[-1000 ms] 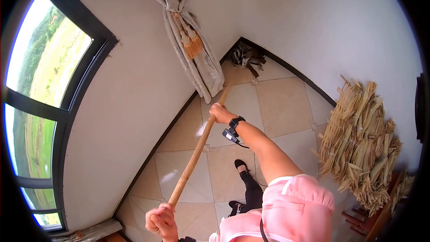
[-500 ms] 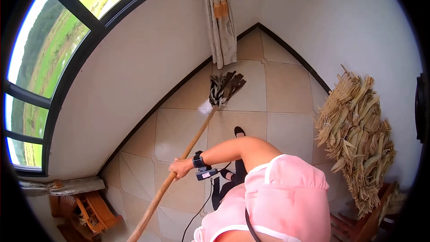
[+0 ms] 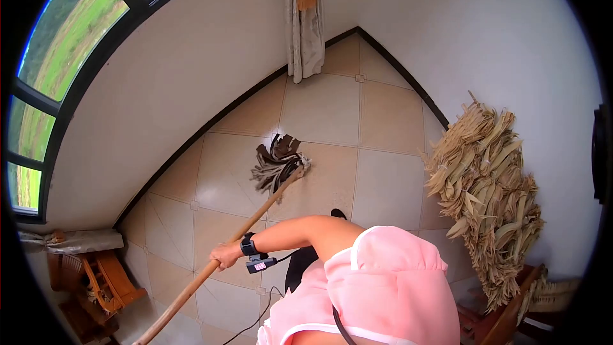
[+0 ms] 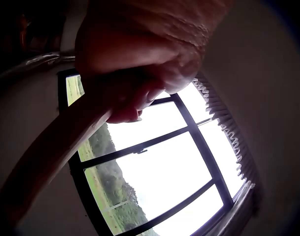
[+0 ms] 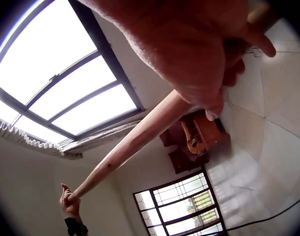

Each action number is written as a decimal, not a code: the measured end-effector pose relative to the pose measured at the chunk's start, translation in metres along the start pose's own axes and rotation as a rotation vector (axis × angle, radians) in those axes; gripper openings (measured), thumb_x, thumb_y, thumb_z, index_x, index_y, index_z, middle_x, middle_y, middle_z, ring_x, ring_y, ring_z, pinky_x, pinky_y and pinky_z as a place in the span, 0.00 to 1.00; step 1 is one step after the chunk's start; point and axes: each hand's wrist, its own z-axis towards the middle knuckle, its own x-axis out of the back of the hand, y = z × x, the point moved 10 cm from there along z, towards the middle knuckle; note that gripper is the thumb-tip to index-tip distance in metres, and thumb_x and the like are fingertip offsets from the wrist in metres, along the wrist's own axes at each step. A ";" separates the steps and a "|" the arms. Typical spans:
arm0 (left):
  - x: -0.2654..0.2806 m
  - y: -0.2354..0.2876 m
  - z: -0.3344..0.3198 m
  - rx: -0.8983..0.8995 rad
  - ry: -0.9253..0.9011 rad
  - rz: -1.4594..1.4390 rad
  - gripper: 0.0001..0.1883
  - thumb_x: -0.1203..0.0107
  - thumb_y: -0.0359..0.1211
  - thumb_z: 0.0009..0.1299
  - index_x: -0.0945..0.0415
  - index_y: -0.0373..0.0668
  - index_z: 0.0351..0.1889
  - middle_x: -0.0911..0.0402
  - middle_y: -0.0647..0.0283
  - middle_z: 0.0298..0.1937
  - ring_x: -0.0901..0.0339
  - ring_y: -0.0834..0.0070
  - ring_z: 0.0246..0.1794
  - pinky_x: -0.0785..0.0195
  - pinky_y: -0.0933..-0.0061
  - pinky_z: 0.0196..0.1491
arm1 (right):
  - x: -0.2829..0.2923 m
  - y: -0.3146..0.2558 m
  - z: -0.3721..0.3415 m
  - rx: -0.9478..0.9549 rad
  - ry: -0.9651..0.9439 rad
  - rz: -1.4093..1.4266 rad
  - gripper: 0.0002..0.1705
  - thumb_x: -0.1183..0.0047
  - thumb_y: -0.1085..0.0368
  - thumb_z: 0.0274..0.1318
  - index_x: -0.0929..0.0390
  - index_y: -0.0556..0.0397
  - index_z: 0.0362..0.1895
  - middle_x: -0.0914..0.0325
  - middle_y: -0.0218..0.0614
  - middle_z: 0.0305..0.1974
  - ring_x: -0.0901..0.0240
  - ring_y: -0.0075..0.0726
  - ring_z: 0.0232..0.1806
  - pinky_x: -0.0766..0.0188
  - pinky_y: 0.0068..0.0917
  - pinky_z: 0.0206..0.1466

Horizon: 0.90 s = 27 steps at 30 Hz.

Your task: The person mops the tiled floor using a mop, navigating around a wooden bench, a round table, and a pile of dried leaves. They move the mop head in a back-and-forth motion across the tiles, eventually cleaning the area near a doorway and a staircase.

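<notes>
A wooden-handled mop slants across the head view, its dark and grey strip head (image 3: 278,163) spread on the tiled floor. Around the handle (image 3: 191,287) curls my right hand (image 3: 227,255), between the mop head and the lower end in view. The right wrist view shows this hand (image 5: 189,59) close up on the wood. My left hand is outside the head view; the left wrist view has it (image 4: 140,59) wrapped round the handle (image 4: 56,142). Seen from the right wrist, the left hand (image 5: 70,204) grips near the handle's far end.
Dry leaf bundles (image 3: 488,191) stand along the right wall. A tied curtain (image 3: 306,32) hangs left of the corner. Wooden furniture (image 3: 112,281) is at lower left, more (image 3: 504,319) at lower right. A thin cable (image 3: 255,322) trails beside my body.
The mop head has come out of the corner, nearer my body and leftward, its strips now fanned out. My right hand has moved down and left; my left hand has left the head view.
</notes>
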 end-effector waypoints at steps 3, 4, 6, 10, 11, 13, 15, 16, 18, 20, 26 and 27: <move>-0.044 -0.059 -0.024 0.097 -0.118 -0.133 0.17 0.69 0.37 0.71 0.42 0.31 0.47 0.51 0.72 0.10 0.54 0.84 0.08 0.54 0.83 0.15 | 0.041 0.052 -0.050 -0.062 0.135 -0.148 0.12 0.42 0.59 0.32 0.27 0.52 0.20 0.27 0.43 0.22 0.29 0.49 0.29 0.36 0.39 0.35; -0.056 -0.077 -0.032 0.146 -0.065 -0.121 0.17 0.69 0.36 0.71 0.43 0.31 0.48 0.51 0.72 0.10 0.54 0.84 0.08 0.54 0.82 0.15 | 0.055 0.068 -0.073 -0.101 0.185 -0.184 0.12 0.42 0.59 0.32 0.27 0.52 0.20 0.27 0.43 0.22 0.29 0.49 0.29 0.36 0.39 0.35; -0.095 -0.107 -0.049 0.164 -0.168 -0.099 0.16 0.69 0.33 0.70 0.45 0.31 0.51 0.50 0.71 0.11 0.54 0.83 0.08 0.54 0.82 0.16 | 0.083 0.099 -0.123 -0.196 0.258 -0.201 0.12 0.42 0.58 0.32 0.26 0.52 0.20 0.27 0.43 0.21 0.30 0.50 0.29 0.37 0.39 0.36; -0.188 -0.136 -0.077 0.242 -0.438 -0.358 0.14 0.69 0.30 0.69 0.42 0.32 0.48 0.50 0.71 0.11 0.53 0.82 0.09 0.54 0.82 0.16 | 0.161 0.114 -0.237 -0.271 0.534 -0.250 0.12 0.41 0.58 0.32 0.26 0.52 0.17 0.27 0.43 0.18 0.30 0.50 0.25 0.38 0.38 0.39; -0.213 -0.137 -0.081 0.274 -0.536 -0.451 0.13 0.68 0.31 0.69 0.40 0.33 0.46 0.50 0.71 0.10 0.52 0.82 0.09 0.55 0.82 0.16 | 0.182 0.109 -0.259 -0.293 0.583 -0.261 0.12 0.41 0.58 0.31 0.25 0.52 0.18 0.28 0.44 0.18 0.30 0.50 0.26 0.39 0.38 0.40; -0.231 -0.133 -0.054 0.064 -0.461 -0.339 0.16 0.73 0.31 0.72 0.40 0.30 0.51 0.49 0.72 0.14 0.54 0.87 0.09 0.50 0.86 0.16 | 0.228 0.090 -0.303 -0.334 0.680 -0.279 0.14 0.41 0.56 0.31 0.25 0.53 0.19 0.28 0.45 0.19 0.29 0.49 0.27 0.40 0.37 0.42; -0.276 -0.116 -0.057 -0.018 -0.448 -0.327 0.18 0.71 0.30 0.72 0.45 0.29 0.56 0.51 0.71 0.18 0.54 0.90 0.09 0.52 0.90 0.14 | 0.273 0.075 -0.342 -0.329 0.809 -0.294 0.14 0.40 0.56 0.30 0.25 0.53 0.17 0.28 0.43 0.17 0.30 0.48 0.26 0.41 0.36 0.42; -0.298 -0.115 -0.055 -0.032 -0.534 -0.351 0.18 0.72 0.30 0.72 0.46 0.29 0.56 0.50 0.71 0.18 0.53 0.90 0.10 0.51 0.90 0.14 | 0.295 0.070 -0.363 -0.326 0.875 -0.303 0.14 0.40 0.56 0.29 0.26 0.53 0.16 0.28 0.42 0.17 0.30 0.47 0.26 0.41 0.35 0.42; -0.348 -0.108 -0.053 -0.068 -0.683 -0.397 0.18 0.71 0.29 0.71 0.46 0.28 0.56 0.50 0.70 0.19 0.53 0.89 0.10 0.50 0.89 0.15 | 0.336 0.058 -0.403 -0.306 1.002 -0.329 0.13 0.39 0.57 0.28 0.26 0.51 0.15 0.28 0.39 0.16 0.31 0.45 0.23 0.41 0.32 0.41; -0.394 -0.110 -0.057 -0.038 -0.695 -0.456 0.18 0.72 0.30 0.72 0.46 0.28 0.56 0.50 0.70 0.19 0.53 0.89 0.10 0.50 0.89 0.15 | 0.369 0.061 -0.437 -0.315 1.096 -0.365 0.13 0.38 0.58 0.27 0.26 0.50 0.15 0.26 0.39 0.17 0.32 0.44 0.23 0.41 0.31 0.40; -0.580 -0.116 -0.113 0.022 -1.195 -0.707 0.12 0.69 0.30 0.72 0.37 0.33 0.44 0.51 0.73 0.12 0.56 0.88 0.06 0.53 0.86 0.10 | 0.441 0.106 -0.524 -0.402 1.352 -0.490 0.13 0.37 0.63 0.25 0.30 0.50 0.14 0.28 0.37 0.19 0.32 0.43 0.28 0.41 0.34 0.38; -0.613 -0.115 -0.144 0.021 -1.289 -0.742 0.11 0.69 0.31 0.72 0.36 0.35 0.40 0.51 0.74 0.11 0.57 0.88 0.05 0.55 0.85 0.09 | 0.448 0.126 -0.543 -0.472 1.409 -0.520 0.11 0.39 0.67 0.26 0.31 0.51 0.14 0.28 0.39 0.23 0.34 0.45 0.35 0.40 0.36 0.39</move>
